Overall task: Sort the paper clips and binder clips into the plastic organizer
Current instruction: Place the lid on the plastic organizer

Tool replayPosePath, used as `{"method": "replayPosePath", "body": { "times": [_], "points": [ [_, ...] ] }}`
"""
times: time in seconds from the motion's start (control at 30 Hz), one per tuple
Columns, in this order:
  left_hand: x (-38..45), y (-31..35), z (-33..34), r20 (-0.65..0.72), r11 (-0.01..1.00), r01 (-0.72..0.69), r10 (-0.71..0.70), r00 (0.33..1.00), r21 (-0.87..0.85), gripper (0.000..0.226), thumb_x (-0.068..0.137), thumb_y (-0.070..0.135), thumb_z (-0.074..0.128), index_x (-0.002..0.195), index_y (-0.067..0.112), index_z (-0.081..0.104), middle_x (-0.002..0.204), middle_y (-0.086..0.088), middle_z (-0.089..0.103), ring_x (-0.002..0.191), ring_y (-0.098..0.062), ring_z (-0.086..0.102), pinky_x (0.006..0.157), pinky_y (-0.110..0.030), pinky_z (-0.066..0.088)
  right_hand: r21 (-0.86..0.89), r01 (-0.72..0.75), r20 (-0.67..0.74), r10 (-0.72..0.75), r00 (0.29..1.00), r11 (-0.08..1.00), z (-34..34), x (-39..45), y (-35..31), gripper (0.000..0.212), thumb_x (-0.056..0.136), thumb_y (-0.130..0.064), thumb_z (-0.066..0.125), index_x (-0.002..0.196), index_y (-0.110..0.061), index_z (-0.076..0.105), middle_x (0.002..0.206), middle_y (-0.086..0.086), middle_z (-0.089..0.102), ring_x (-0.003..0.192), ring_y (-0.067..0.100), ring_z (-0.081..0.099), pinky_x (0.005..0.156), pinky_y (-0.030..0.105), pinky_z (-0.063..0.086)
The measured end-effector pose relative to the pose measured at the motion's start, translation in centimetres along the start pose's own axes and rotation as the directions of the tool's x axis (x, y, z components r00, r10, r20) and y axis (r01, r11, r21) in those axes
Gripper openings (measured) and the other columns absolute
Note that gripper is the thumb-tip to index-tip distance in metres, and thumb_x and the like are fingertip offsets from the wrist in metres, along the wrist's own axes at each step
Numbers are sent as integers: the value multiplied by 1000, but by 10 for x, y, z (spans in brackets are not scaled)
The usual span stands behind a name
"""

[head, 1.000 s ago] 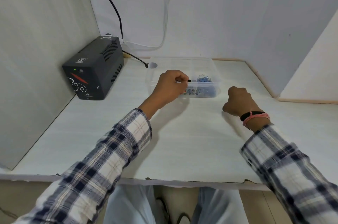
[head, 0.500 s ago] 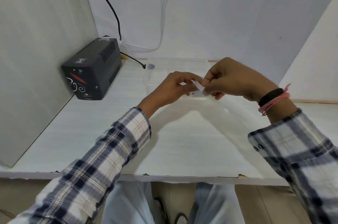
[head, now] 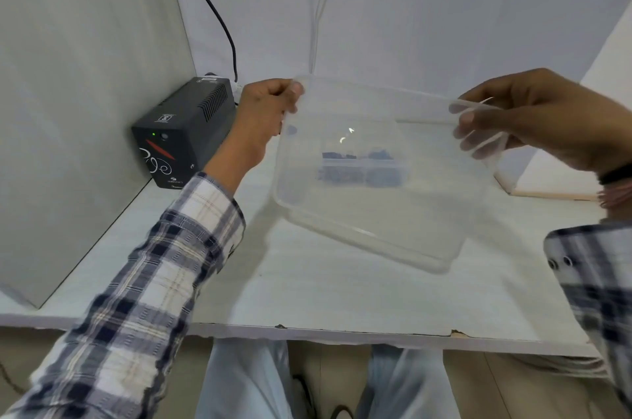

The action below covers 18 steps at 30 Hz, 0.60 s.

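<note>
I hold a clear plastic lid (head: 369, 213) up in the air, tilted toward me, above the white desk. My left hand (head: 266, 110) pinches its far left corner and my right hand (head: 533, 117) pinches its far right corner. Through the lid I see the plastic organizer (head: 362, 172) resting on the desk, blurred, with dark and blue clips inside its compartments. The organizer's outline is mostly hidden by the lid's haze.
A black power unit (head: 184, 134) with a green light stands at the left against the partition, its cable (head: 219, 18) running up the back wall. The desk's front edge (head: 342, 333) is chipped. Walls close in on the left, back and right.
My right hand rose from the desk to meet my left hand at the organizer; both then lifted the clear lid up and toward me, spreading apart to its corners.
</note>
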State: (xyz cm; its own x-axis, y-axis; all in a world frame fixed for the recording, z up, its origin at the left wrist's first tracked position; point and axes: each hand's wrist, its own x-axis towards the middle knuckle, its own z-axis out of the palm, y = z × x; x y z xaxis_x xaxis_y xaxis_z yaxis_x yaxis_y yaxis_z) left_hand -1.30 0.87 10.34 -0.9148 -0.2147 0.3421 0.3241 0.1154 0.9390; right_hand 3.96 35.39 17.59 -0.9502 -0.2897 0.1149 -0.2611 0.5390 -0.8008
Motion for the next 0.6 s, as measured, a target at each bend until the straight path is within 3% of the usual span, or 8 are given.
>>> {"method": "replayPosePath", "body": {
  "times": [0.13,0.23,0.33,0.4,0.47,0.53,0.6],
  "points": [
    [7,-8,-9,-81,996,82,-83,993,-25,18,96,25,69,96,8,77,90,-9,65,50,-6,36,49,-21,30,180,41,-173,-10,985,983,16,17,24,17,97,-14,66,108,-1,72,89,21,74,76,33,74,72,43,64],
    [6,-13,-9,-99,992,116,-120,988,-39,38,94,36,73,105,0,75,89,-6,66,60,-11,43,50,-21,36,336,135,-329,-18,944,932,27,29,34,13,98,-9,63,101,0,72,81,19,69,65,26,69,69,44,64],
    [4,-17,-7,-161,993,117,-111,981,29,32,95,39,70,102,8,75,84,6,65,66,-2,51,63,-17,43,532,165,-456,117,882,830,32,44,45,12,99,-7,60,93,-1,69,79,17,67,63,24,71,68,41,63],
    [3,-21,-9,-206,990,133,-121,971,43,25,97,38,67,100,14,72,84,8,63,70,-2,54,72,-21,46,689,181,-470,242,849,702,35,54,52,11,99,-5,58,93,0,65,79,16,67,64,25,73,69,41,63],
    [0,-25,-9,-164,981,189,-192,968,-37,27,99,38,65,106,13,69,93,1,68,75,-10,63,74,-30,53,790,189,-441,326,836,583,39,61,56,8,99,-2,57,95,2,63,78,16,67,64,25,74,68,41,63],
    [-3,-25,-8,-40,940,262,-276,960,-218,39,98,44,64,119,11,64,104,-5,73,84,-20,72,71,-33,58,812,155,-407,355,842,563,43,65,59,6,99,0,57,97,3,62,78,17,66,63,24,73,66,39,62],
    [-1,-26,-9,-2,908,302,-316,949,-291,52,96,56,60,125,13,61,109,-4,77,84,-21,74,65,-31,56,784,100,-378,343,860,613,47,67,62,6,97,-1,60,96,3,63,77,15,66,60,22,71,64,37,63]
  ]
}}
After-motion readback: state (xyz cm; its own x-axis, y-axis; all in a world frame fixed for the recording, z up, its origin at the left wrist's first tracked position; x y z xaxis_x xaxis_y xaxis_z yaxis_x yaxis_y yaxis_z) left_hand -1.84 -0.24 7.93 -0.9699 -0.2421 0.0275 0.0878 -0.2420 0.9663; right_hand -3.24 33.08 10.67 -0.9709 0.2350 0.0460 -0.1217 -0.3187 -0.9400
